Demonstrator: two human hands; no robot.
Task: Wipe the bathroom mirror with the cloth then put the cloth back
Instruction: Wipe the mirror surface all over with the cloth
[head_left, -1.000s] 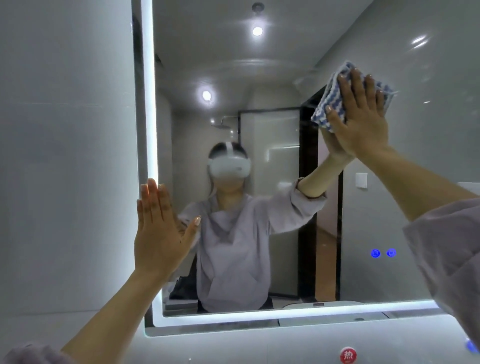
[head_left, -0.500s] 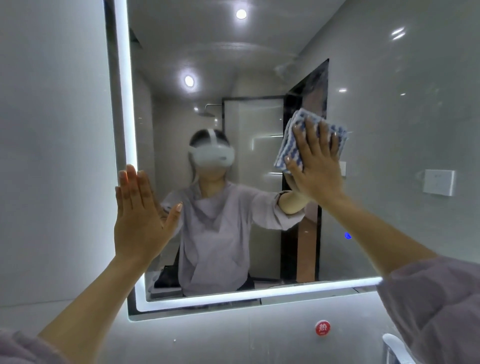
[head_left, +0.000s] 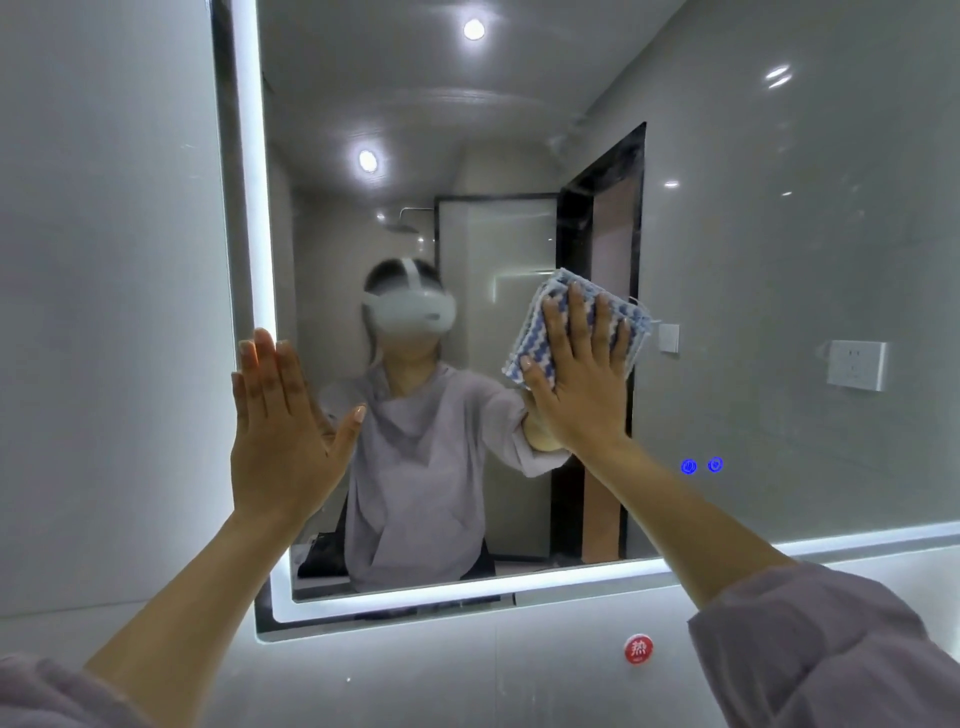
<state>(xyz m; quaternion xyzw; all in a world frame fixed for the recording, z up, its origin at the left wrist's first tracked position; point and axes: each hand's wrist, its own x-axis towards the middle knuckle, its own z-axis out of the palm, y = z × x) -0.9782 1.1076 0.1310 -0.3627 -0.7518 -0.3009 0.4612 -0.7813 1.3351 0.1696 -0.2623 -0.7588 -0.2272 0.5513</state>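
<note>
While right hand (head_left: 582, 384) presses cloth (head_left: 525, 343) flat on mirror (head_left: 779, 260) | left hand (head_left: 280, 441) open-palmed at its left edge

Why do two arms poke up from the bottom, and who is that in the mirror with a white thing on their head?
The picture comes from a camera worn on a person's head, so those are their own arms. The mirror shows that same person, and the white headset probably carries the camera. The right hand presses a folded blue-and-white cloth flat on the glass to wipe it. The left hand is open, holds nothing, and seems to lean on the mirror's glowing left edge. Two small blue lights shine in the glass, and a round red sticker sits on the wall below.
</note>
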